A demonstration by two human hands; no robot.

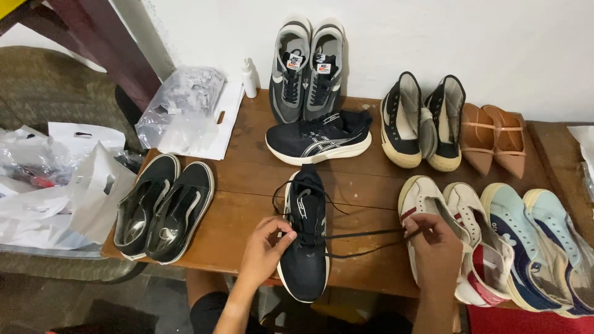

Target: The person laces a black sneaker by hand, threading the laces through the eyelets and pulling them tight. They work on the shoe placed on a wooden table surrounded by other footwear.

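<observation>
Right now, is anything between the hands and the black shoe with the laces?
Nothing visible. The left hand touches the black sneaker at its laces, and the right hand pulls the black lace sideways.

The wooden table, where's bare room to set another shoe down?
On the wooden table, bare wood lies between the black slip-ons and the black sneaker being laced, and behind it left of the sideways sneaker. The right side is crowded with pairs.

- My left hand [265, 246] is bare: no glove, no ring, no watch that I can see.
- My right hand [435, 242] is bare too, and so is its wrist.
- Both my forearms are uncovered; no sleeve reaches into view.
- Below them I wear something dark [207, 312], shorts or trousers; I cannot tell which.
</observation>
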